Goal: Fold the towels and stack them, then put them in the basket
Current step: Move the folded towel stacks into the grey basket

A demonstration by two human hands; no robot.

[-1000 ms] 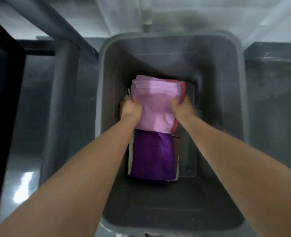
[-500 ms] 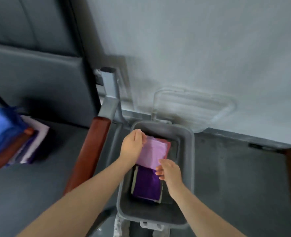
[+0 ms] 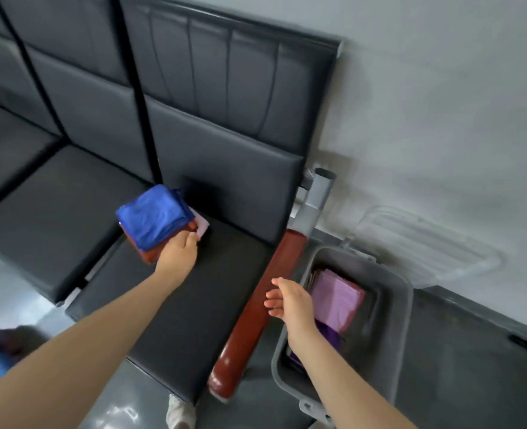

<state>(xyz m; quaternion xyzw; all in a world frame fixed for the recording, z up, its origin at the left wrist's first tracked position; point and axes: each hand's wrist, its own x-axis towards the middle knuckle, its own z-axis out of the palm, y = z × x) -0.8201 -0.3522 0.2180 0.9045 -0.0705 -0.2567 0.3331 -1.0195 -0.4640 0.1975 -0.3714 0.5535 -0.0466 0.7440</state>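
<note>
On the black seat, left hand (image 3: 178,253) touches near edge of folded towel stack (image 3: 160,221), fingers curled at it, hold unclear. Right hand (image 3: 290,301) slack, empty, over armrest (image 3: 256,314), farther away. Grey basket (image 3: 389,329) holds pink towel (image 3: 336,297) rightward.

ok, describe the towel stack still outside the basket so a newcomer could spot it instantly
Start at the row of dark padded seats along the wall; on the rightmost seat, near its backrest, sits the towel stack, with the left hand touching its near edge. Its top towel is bright blue over rust-red and pale pink layers, unlike the pink and purple towels in the grey basket.
</note>
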